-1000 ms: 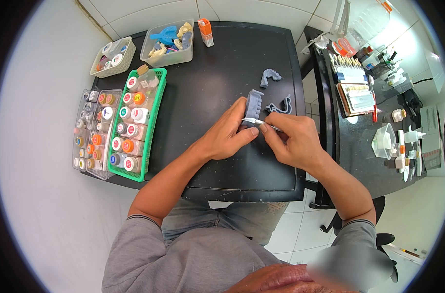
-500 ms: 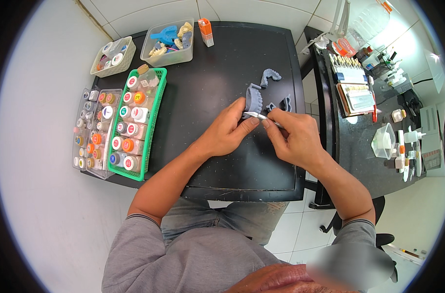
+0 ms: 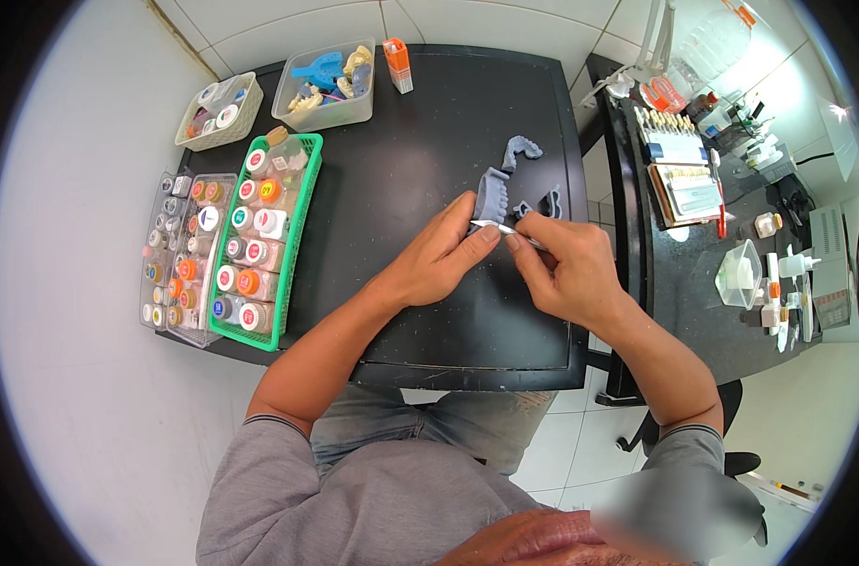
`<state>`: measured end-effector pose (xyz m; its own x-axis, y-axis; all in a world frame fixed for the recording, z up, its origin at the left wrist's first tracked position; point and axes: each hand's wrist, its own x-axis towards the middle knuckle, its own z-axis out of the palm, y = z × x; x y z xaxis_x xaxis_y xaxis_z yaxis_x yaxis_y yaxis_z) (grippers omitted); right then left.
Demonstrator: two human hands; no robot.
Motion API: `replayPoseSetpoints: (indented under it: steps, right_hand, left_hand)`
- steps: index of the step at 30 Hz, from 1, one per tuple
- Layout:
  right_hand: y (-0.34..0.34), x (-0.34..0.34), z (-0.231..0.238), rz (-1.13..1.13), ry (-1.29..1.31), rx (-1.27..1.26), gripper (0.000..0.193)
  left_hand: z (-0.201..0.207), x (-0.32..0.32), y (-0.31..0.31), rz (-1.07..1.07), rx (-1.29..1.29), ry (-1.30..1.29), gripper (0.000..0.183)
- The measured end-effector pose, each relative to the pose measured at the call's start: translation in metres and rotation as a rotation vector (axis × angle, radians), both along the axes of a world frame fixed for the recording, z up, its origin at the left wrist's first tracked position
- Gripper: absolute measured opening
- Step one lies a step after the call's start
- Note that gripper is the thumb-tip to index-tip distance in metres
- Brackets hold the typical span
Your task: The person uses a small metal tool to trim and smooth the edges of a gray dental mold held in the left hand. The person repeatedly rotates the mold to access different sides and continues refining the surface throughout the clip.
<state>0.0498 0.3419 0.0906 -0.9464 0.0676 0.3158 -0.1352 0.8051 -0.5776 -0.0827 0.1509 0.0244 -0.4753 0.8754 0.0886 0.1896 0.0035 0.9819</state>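
Note:
My left hand [image 3: 445,247] is closed around the lower end of a blue-grey dental model [image 3: 491,195], its row of teeth facing right. In my right hand [image 3: 569,259] I grip a slim silver craft knife [image 3: 505,229]. The blade end lies against the base of the model, close to my left thumb. Beyond the held model, a second grey dental arch [image 3: 521,151] rests on the black table [image 3: 410,141]. Small dark grey dental pieces [image 3: 550,202] lie just past my right fingers, partly hidden by them.
On the left stand a green basket [image 3: 307,203] of capped jars, clear trays [image 3: 224,181] of small bottles and a cream basket [image 3: 245,118]. A clear tub [image 3: 327,118] of dental casts and an orange-white box [image 3: 398,66] are at the back. A side desk [image 3: 679,311] holds shade guides and bottles.
The dental model has tilted slightly in my left hand, and its upper end sits a little lower. The knife has turned a little, showing a thinner edge at the model's base.

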Motion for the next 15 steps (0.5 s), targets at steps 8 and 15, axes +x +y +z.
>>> replayPoseSetpoints:
  steps: [8, 15]
  right_hand:
    - [-0.0013, 0.0000, 0.0005, 0.007, 0.002, -0.003, 0.016]
    - [-0.0015, -0.0006, 0.0010, 0.007, -0.006, -0.005, 0.017]
  left_hand:
    - [-0.0077, 0.0008, 0.0042, 0.047, 0.114, 0.115, 0.038]
    - [-0.0050, 0.0023, 0.0040, 0.072, 0.114, 0.129, 0.040]
